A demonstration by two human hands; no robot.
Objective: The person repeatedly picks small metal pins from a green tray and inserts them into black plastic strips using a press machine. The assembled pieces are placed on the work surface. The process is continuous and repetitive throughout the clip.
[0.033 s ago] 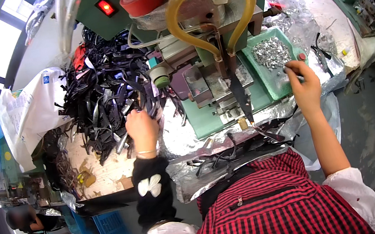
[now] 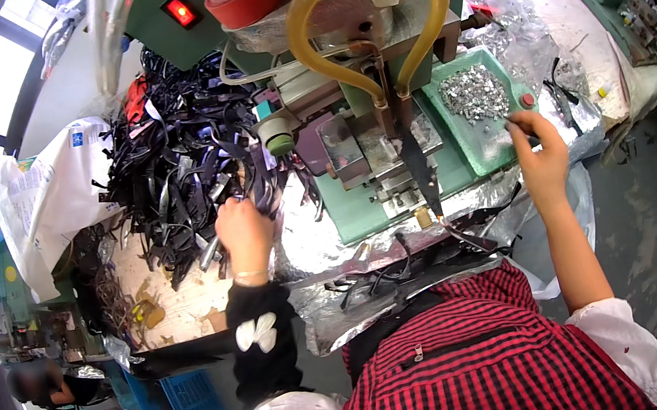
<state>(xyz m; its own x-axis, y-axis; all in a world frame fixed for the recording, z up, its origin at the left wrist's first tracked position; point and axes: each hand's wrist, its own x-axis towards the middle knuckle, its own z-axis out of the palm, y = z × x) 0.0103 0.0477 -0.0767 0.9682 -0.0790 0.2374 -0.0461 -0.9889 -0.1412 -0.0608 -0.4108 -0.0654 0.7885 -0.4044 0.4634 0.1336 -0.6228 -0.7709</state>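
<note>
My left hand [image 2: 244, 236] is at the near right edge of a big tangled heap of black straps [image 2: 172, 162]. Its fingers are curled among the straps, and their tips are hidden. Over the right rim of a green tray [image 2: 466, 147], my right hand [image 2: 543, 150] has thumb and forefinger pinched together; whatever is between them is too small to name. Small silvery metal pieces [image 2: 474, 94] lie piled in the tray. Between my hands stands a green press machine [image 2: 321, 213], with a black strap [image 2: 419, 167] hanging down at its front below the metal tooling.
A yellow hose [image 2: 296, 22] loops above the press, beside a lit red switch [image 2: 181, 11]. Black straps [image 2: 393, 273] lie along the foil-covered front edge. A white sack [image 2: 51, 201] stands left of the heap; a blue crate [image 2: 179, 403] sits on the floor.
My right hand has shifted slightly right and toward me over the tray's rim. My left hand has moved a little to the left at the strap heap.
</note>
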